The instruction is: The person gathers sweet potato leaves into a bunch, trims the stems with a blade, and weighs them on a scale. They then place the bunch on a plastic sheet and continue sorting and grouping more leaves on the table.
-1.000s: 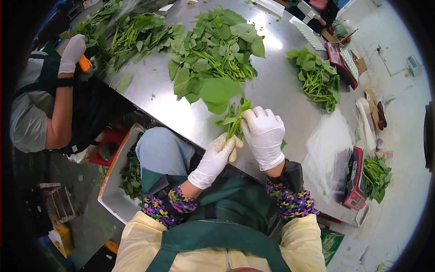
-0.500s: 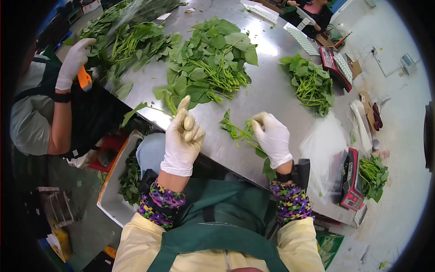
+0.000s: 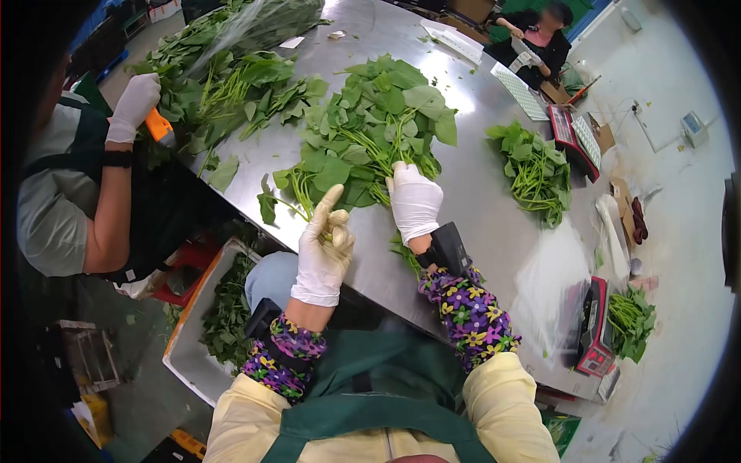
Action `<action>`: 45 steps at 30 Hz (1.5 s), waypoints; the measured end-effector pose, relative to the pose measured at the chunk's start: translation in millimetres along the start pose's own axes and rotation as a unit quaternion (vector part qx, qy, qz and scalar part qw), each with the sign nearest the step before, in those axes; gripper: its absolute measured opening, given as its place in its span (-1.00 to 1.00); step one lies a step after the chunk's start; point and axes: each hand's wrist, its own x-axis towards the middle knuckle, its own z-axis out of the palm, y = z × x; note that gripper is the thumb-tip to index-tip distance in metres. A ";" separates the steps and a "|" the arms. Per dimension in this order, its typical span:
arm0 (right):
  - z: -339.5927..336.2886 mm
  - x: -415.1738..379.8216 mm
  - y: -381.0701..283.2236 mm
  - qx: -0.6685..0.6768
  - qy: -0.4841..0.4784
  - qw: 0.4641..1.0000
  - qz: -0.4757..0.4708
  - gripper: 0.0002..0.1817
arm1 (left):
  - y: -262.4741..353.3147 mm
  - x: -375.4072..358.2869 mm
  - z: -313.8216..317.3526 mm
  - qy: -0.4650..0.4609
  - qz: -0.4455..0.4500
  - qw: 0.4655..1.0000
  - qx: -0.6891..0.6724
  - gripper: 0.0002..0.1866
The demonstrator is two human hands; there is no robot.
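Observation:
My left hand (image 3: 326,251), in a white glove, holds a few leafy stems (image 3: 292,202) whose leaves fan out beyond its fingers; the index finger points up. My right hand (image 3: 414,199), gloved too, has its fingers closed on stems at the near edge of a big heap of leafy greens (image 3: 370,131). Some loose greens (image 3: 405,253) lie on the metal table below my right wrist. The exact stems in the right fingers are partly hidden by the glove.
The metal table (image 3: 478,108) bears a smaller bunch (image 3: 532,170), clear plastic bags (image 3: 544,285) and red scales (image 3: 596,332). At left, a co-worker's gloved hand (image 3: 137,104) is near an orange tool (image 3: 160,127). A white crate (image 3: 185,339) holds leaves. Another person (image 3: 536,38) is behind the table.
My right hand has moved up and left to the big heap, away from the small sprig it was at. My left hand has shifted slightly right and down, still with stems.

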 end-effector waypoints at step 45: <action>-50.4 -108.6 5.3 0.851 -0.179 0.258 0.421 -0.64 | -19.7 -14.0 7.2 0.047 0.008 0.991 0.126 -0.81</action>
